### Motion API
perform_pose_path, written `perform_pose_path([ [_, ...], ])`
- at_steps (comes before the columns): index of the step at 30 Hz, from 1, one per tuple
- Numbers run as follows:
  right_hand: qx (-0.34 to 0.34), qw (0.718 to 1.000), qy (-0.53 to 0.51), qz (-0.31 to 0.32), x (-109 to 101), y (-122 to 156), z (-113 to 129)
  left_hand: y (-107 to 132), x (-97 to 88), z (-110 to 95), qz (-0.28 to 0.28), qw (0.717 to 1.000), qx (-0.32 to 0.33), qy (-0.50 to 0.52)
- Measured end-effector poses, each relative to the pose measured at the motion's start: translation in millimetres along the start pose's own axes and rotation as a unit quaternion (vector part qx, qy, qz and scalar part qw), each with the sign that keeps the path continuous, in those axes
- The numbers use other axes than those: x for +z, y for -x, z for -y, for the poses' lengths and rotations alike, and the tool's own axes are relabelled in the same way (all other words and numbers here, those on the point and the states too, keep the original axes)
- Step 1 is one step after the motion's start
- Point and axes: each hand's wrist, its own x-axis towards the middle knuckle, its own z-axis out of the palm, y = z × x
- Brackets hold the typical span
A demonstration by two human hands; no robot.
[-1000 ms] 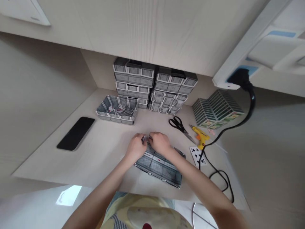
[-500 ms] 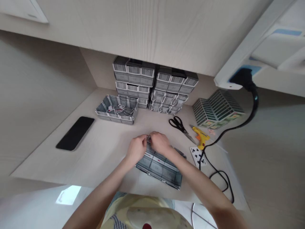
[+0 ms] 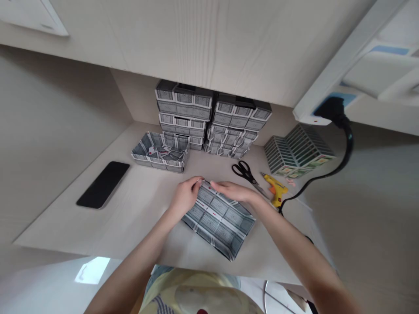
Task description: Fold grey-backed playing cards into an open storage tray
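Grey card box (image 3: pixel 209 221), near front edge of surface (image 3: pixel 144 205): light, crushable, we judge; hold by corners. Left hand (image 3: pixel 183 195) pinching rim; right hand (image 3: pixel 234 191), grip unclear.

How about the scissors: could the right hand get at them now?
Probably yes: the right hand is at the far rim of the card box, the scissors lie just beyond, and nothing visible stands between.

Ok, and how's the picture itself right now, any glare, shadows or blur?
In the head view, a blown-out bright patch on the floor at lower left; in the head view, darker shade on the left wall beneath the shelf board; also in the head view, patterned open box recognisable, though its finest print is too soft to read.
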Motion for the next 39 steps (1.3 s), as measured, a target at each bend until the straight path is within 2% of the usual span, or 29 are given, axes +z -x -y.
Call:
perform_pose_path([
  [6, 0.034, 0.99, -0.096, -0.097, 19, 0, -11, -2, 2.2, 7, 0.03, 0.998, -0.048, 0.036],
  [9, 0.025, 0.987, -0.112, -0.115, 23, 1, -13, -3, 1.9, 10, 0.065, 0.995, -0.046, 0.058],
  [16, -0.056, 0.986, -0.049, -0.147, 31, 0, -19, 2, 1.4, 3, 0.014, 0.998, -0.013, 0.065],
  [22, -0.078, 0.977, 0.02, -0.197, 34, -1, -24, 4, 3.5, 1, 0.012, 0.999, 0.016, 0.026],
  [29, -0.07, 0.979, 0.018, -0.19, 32, -1, -23, 6, 3.9, -2, 0.03, 0.997, 0.058, -0.044],
  [34, -0.058, 0.986, -0.033, -0.155, 30, 0, -19, 8, -1.3, -7, 0.07, 0.989, 0.093, -0.091],
  [39, -0.067, 0.985, -0.117, -0.106, 25, 4, -11, -1, -11.9, -5, 0.08, 0.995, 0.053, -0.034],
])
